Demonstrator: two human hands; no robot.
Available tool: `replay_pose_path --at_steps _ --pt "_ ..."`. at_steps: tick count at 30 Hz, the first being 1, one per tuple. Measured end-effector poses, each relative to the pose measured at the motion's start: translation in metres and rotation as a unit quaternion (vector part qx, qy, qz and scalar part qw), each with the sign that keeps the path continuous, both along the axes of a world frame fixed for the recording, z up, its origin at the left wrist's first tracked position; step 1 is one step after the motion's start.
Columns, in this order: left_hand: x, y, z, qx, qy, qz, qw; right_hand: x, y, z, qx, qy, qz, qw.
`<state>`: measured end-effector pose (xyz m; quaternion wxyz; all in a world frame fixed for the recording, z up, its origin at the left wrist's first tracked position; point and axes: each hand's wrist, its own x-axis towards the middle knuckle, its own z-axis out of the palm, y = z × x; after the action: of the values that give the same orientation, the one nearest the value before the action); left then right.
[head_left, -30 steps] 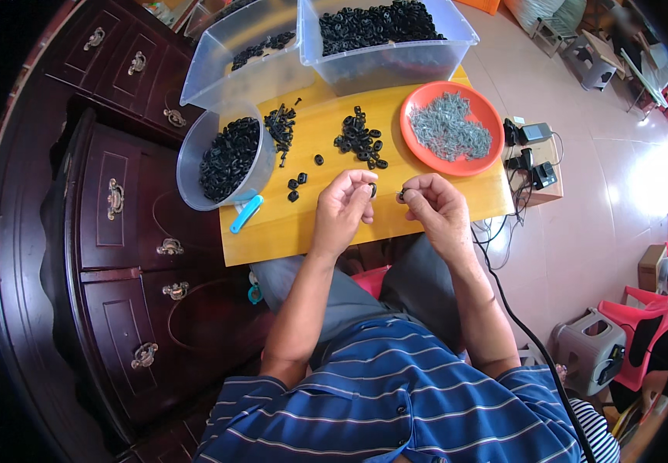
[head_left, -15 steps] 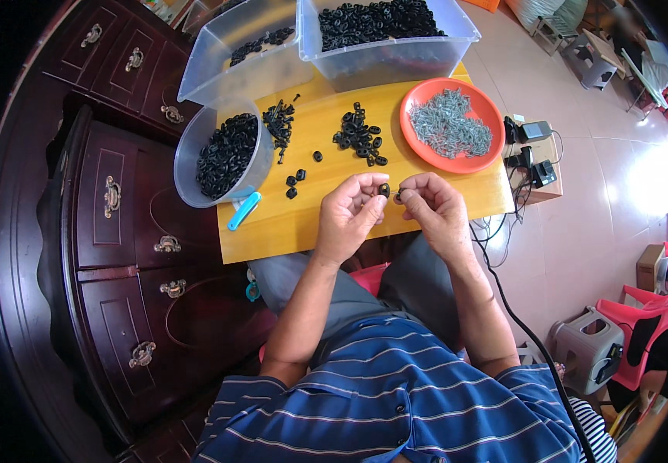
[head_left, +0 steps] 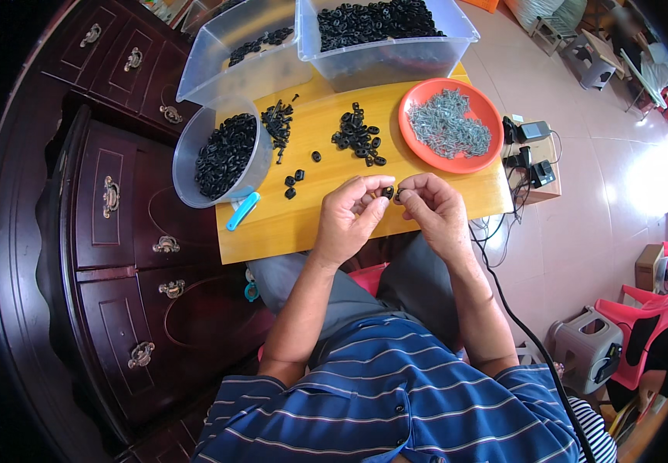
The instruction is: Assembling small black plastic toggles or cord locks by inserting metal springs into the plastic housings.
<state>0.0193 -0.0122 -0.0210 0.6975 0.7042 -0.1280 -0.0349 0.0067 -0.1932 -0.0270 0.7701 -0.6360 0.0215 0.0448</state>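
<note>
Above the front edge of the yellow table [head_left: 288, 231], my left hand [head_left: 352, 216] pinches a small black plastic piece [head_left: 388, 192] between thumb and forefinger. Close beside it, my right hand [head_left: 434, 212] is closed on another small dark piece [head_left: 399, 196], mostly covered by the fingertips. Whether the two pieces touch I cannot tell. Just beyond the hands lies a loose pile of black oval pieces [head_left: 355, 137]. A few more black pieces [head_left: 291, 182] sit to the left. Right of the pile, an orange-red plate [head_left: 409, 139] holds many silvery screw-like pieces [head_left: 450, 123].
A round clear tub [head_left: 187, 174] of black pieces stands at the left, near a blue-handled cutter [head_left: 243, 211] and black screw-shaped parts [head_left: 278, 123]. Two clear bins [head_left: 388, 65] line the far edge. Dark wooden drawers [head_left: 110, 231] border the left; cables [head_left: 504, 289] hang at the right.
My left hand has tilted its black piece slightly and brought it a little closer to the right fingertips. The right hand has barely moved.
</note>
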Motion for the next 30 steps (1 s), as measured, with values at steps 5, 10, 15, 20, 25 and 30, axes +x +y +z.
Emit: replay_pose_path --at_steps 5,10,15,20,25,30 --pt "0.003 -0.003 0.006 0.036 -0.042 0.003 0.998 0.001 0.000 -0.003 -0.004 -0.005 0.002 1.000" --pt "0.003 -0.004 0.008 0.061 -0.059 -0.006 0.996 0.000 -0.001 -0.002 0.004 -0.002 0.013 1.000" --pt "0.008 0.000 0.010 0.072 -0.075 -0.028 0.994 0.000 -0.003 -0.003 0.051 0.028 0.030 0.998" --pt "0.010 0.002 0.020 0.106 -0.085 -0.059 0.989 0.001 -0.006 -0.004 0.078 0.065 0.052 0.993" --pt "0.004 -0.008 0.033 0.194 -0.106 -0.013 0.975 0.002 -0.010 0.001 0.099 0.086 0.076 0.988" --pt "0.002 -0.022 0.030 0.294 -0.282 0.056 0.911 0.001 -0.006 0.003 0.160 0.100 0.045 0.981"
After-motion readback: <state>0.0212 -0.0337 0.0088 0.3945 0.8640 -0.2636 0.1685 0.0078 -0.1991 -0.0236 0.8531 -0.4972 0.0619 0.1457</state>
